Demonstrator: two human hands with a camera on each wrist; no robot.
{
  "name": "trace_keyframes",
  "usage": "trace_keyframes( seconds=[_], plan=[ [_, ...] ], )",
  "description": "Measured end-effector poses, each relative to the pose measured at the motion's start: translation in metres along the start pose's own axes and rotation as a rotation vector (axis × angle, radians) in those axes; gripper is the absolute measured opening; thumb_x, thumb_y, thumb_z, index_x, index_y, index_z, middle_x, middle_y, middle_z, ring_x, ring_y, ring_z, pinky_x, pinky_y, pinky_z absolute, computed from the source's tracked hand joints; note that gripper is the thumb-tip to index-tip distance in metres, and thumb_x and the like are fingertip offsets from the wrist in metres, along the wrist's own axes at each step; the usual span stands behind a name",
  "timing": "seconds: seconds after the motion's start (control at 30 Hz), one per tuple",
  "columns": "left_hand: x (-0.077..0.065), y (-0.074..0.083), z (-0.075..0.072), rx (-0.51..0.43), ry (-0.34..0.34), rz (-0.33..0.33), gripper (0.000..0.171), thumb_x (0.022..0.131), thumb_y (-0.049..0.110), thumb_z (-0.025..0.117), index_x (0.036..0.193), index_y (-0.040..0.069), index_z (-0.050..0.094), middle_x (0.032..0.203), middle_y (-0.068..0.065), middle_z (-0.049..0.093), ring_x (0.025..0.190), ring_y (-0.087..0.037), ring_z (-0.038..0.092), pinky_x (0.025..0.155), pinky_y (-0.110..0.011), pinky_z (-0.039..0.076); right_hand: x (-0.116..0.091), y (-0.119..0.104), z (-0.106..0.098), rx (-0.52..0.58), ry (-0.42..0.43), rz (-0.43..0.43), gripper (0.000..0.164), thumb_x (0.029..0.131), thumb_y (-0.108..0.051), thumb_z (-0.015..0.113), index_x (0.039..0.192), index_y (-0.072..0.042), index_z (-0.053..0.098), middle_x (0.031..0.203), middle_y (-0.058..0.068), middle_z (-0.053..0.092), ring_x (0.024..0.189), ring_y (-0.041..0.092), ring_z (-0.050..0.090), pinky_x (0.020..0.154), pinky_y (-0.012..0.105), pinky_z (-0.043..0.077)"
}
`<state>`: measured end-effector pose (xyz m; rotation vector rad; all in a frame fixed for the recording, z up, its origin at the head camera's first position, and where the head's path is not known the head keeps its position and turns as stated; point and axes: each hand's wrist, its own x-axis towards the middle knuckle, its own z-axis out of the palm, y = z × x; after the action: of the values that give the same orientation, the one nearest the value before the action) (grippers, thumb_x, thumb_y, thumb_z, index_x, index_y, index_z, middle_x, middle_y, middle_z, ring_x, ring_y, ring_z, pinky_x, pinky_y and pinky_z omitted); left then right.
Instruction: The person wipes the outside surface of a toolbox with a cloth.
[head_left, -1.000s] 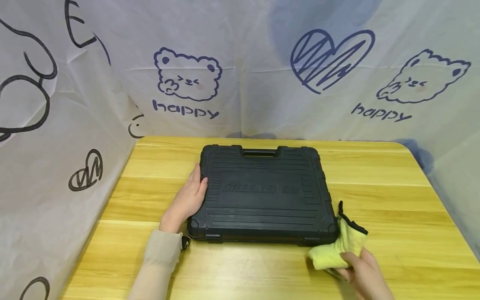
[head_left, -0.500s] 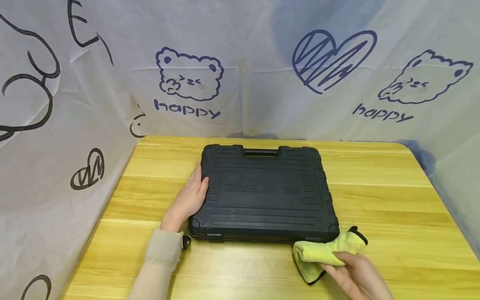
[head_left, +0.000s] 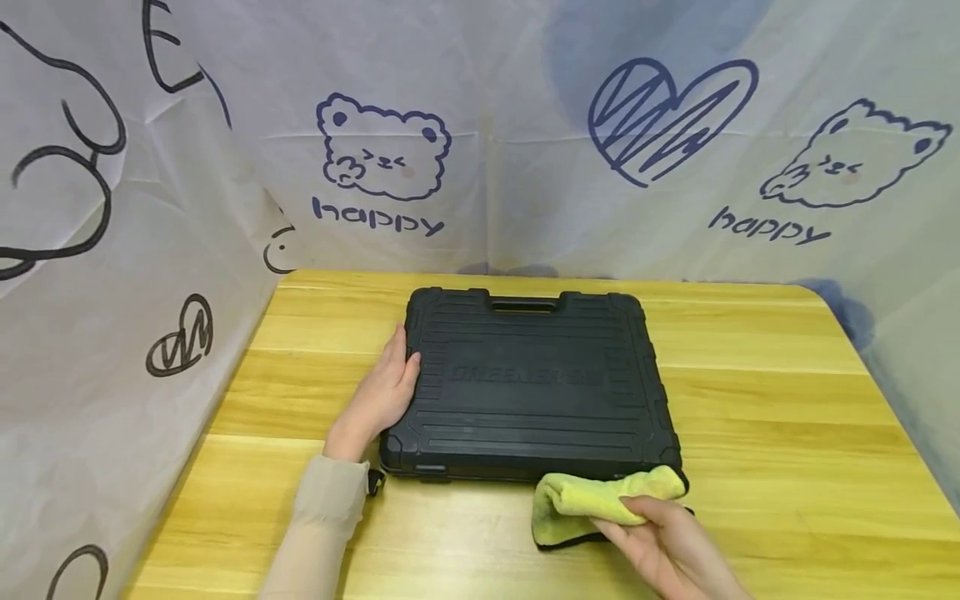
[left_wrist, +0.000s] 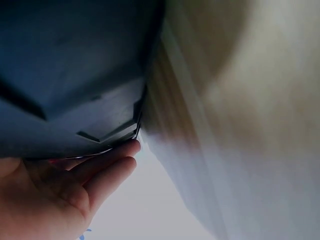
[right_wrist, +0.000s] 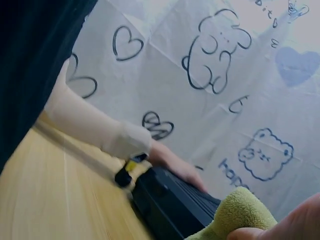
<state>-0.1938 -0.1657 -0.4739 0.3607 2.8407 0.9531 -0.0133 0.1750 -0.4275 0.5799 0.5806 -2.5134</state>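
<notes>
A black plastic tool case [head_left: 525,392] with a carrying handle [head_left: 523,306] at its far side lies flat on the table. My left hand [head_left: 380,398] rests against its left side, thumb at the top edge; in the left wrist view the fingers [left_wrist: 112,172] lie nearly straight along the side wall. My right hand [head_left: 667,542] pinches a yellow-green cloth [head_left: 592,498] with black edging, thumb on top. The folded cloth lies against the case's front side near the right corner. In the right wrist view, the cloth [right_wrist: 242,212] hides part of the case.
The wood-grain table [head_left: 772,400] extends around the case. White fabric [head_left: 517,192] with drawn bears and hearts hangs behind and at the sides. A dark band with a buckle [head_left: 375,482] sits at my left wrist.
My right hand has slid the cloth leftward along the case's front side from the right corner, and the cloth has turned and spread. The left hand and case stay in place.
</notes>
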Motion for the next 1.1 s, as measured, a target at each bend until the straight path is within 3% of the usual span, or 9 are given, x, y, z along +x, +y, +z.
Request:
trace_keyframes(
  seconds=[0.13,0.37,1.1],
  plan=[
    [-0.001,0.001,0.001,-0.007,-0.013,0.001,0.065,0.102,0.044,0.017,0.149,0.008,-0.01,0.157,-0.013,0.0,0.143,-0.027,0.008,0.114,-0.044,0.016,0.005,0.009,0.007,0.059,-0.073,0.04,0.064,0.098,0.001,0.015,0.142,-0.01,-0.03,0.15,0.021,-0.021,0.14,0.032,-0.007,0.112,0.038,0.018],
    [-0.002,0.001,0.001,-0.02,-0.011,-0.005,0.065,0.102,0.045,0.017,0.149,0.009,-0.01,0.157,-0.012,-0.001,0.143,-0.028,0.007,0.114,-0.044,0.014,0.015,0.021,0.021,0.146,-0.099,0.089,0.062,0.099,-0.001,0.019,0.143,-0.003,-0.025,0.151,0.024,-0.018,0.14,0.032,-0.006,0.113,0.038,0.018],
    [-0.001,-0.001,0.002,-0.027,0.0,-0.008,0.066,0.102,0.044,0.017,0.15,0.008,-0.009,0.157,-0.013,0.0,0.143,-0.028,0.008,0.114,-0.045,0.015,0.05,0.068,0.055,0.153,-0.137,0.128,0.063,0.096,0.003,0.022,0.143,0.005,-0.021,0.15,0.029,-0.013,0.14,0.039,-0.003,0.112,0.043,0.02]
  ],
)
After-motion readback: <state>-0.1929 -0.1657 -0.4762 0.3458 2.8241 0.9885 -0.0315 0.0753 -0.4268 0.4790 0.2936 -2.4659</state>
